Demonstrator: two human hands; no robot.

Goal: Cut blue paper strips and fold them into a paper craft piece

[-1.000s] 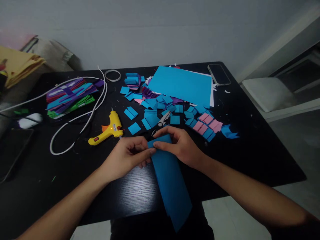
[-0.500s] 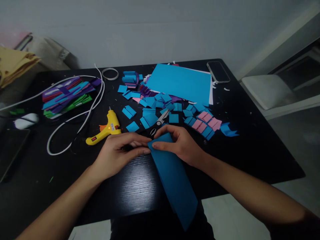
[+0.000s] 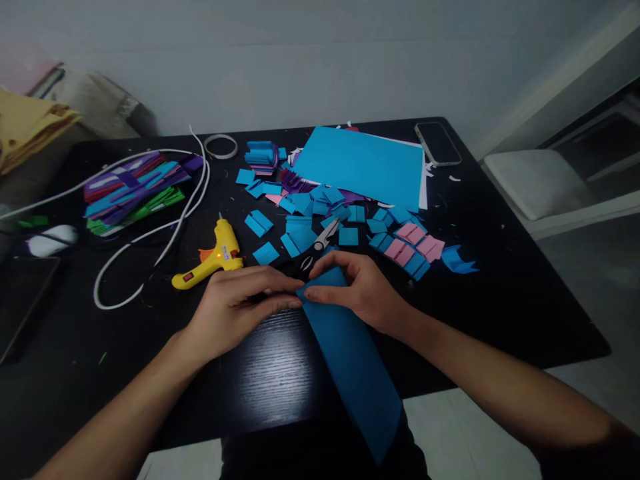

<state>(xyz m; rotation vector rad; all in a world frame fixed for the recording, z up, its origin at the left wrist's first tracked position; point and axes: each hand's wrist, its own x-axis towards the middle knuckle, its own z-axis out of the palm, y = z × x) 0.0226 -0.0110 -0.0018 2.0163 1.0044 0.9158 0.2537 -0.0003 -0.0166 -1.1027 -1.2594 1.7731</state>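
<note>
A long folded strip of blue paper (image 3: 353,367) slants from my fingers down past the table's front edge. My right hand (image 3: 363,290) grips its upper end, thumb on top and fingers curled behind. At the strip's upper left corner, my left hand (image 3: 240,307) pinches the edge between thumb and fingertips. Just beyond the hands lie scissors (image 3: 323,240), their handles partly hidden. Small folded blue paper pieces (image 3: 299,240) are scattered past them, and pink pieces (image 3: 411,233) sit among blue ones on the right.
Left of centre lies a yellow glue gun (image 3: 213,257), near a looped white cable (image 3: 103,267). Bundled coloured strips (image 3: 135,190) are at the left. Farther back are a blue sheet (image 3: 365,163), a tape roll (image 3: 221,147) and a phone (image 3: 438,144). A white mouse (image 3: 53,241) is far left.
The lower end of the blue paper strip has swung slightly to the right. Both hands keep their hold at its upper end, nearly unmoved.
</note>
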